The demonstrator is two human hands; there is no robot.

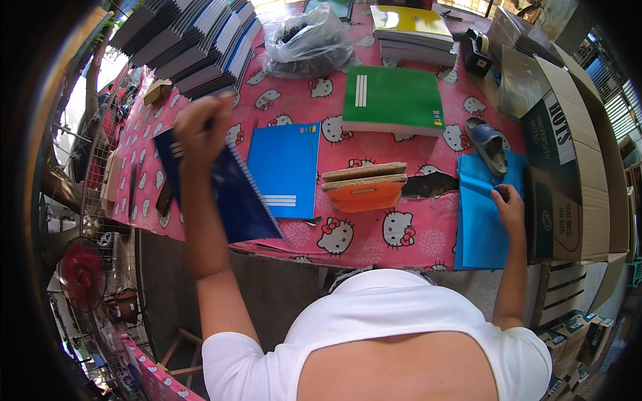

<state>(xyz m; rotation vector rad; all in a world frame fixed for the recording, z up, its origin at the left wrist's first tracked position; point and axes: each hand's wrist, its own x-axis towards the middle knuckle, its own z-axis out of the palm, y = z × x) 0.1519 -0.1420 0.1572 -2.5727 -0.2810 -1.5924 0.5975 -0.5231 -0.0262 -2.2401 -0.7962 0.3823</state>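
Note:
My left hand (204,130) is closed in a fist above a dark blue spiral notebook (241,194), which lies slanted at the table's front left. Something small and dark shows between its fingers, too unclear to name. At the right, my right hand (511,204) pinches the upper part of a light blue plastic sheet (485,234) on a stack of such sheets. A blue slipper (489,146) rests on the stack's far end, just beyond those fingers. Between my hands lie a bright blue notebook (284,167) and an orange block with cardboard pieces (366,190).
A green-covered stack (394,99) lies farther back, with a yellow-covered stack (411,23) behind it. Spiral notebooks (200,43) are piled high at the far left, beside a clear plastic bag (307,43). An open cardboard box (575,154) borders the right. The pink tablecloth (361,247) has a torn, dark patch.

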